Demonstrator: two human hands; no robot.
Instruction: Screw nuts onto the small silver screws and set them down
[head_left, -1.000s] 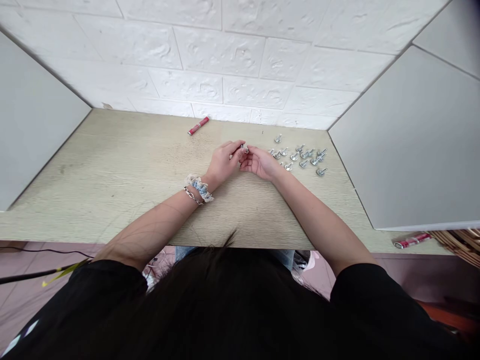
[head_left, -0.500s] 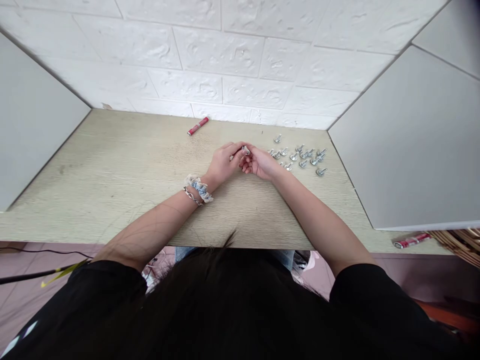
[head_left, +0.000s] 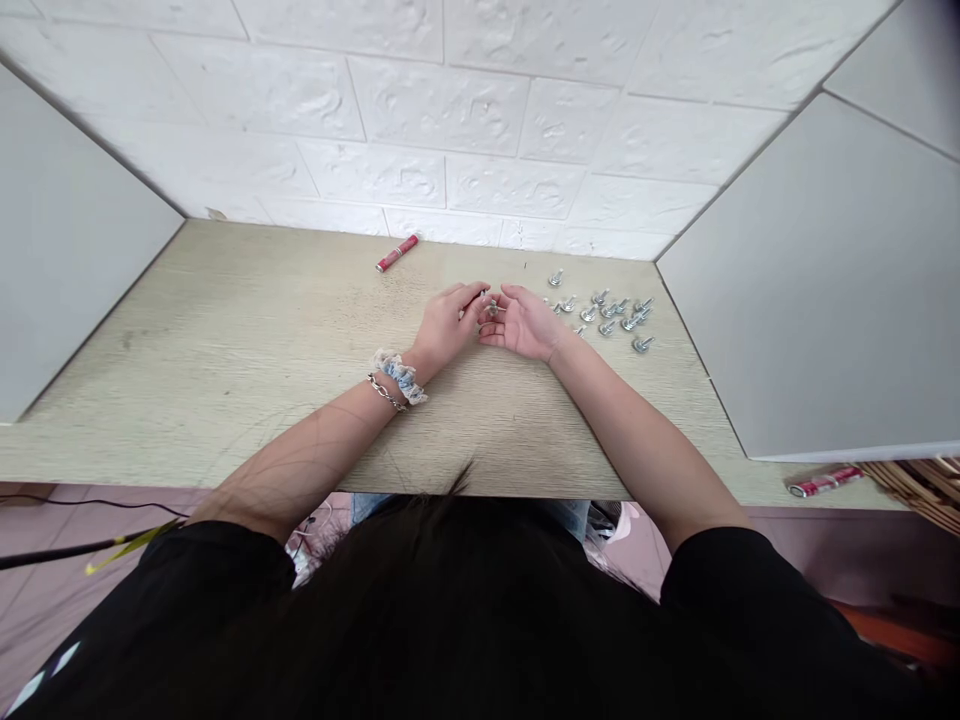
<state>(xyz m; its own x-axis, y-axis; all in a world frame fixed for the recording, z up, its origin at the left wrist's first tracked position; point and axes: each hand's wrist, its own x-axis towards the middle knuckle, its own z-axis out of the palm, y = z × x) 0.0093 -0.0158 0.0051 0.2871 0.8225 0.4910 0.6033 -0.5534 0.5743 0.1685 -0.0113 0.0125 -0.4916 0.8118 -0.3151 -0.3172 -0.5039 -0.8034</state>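
Note:
My left hand is closed in a pinch, thumb against fingers, on a small silvery metal bolt at the middle of the table. Its details are too small to make out, and the fingers hide part of it. Beside it my right hand is turned palm up. Its thumb is lifted away, and the loosely bent fingers reach just under and behind the bolt. Right of this hand lie several similar silvery bolts with round, washer-like bases, most of them close together. One bolt sits apart, farther back.
A red tube-like stick lies near the white brick-patterned wall. Another red stick rests at the front right edge, next to a woven basket. Grey-white panels stand at the left and right of the wooden table.
My right hand has loosened: its thumb has come away from the left fingertips and the palm has turned up. My left hand has stayed nearly in place, still pinching.

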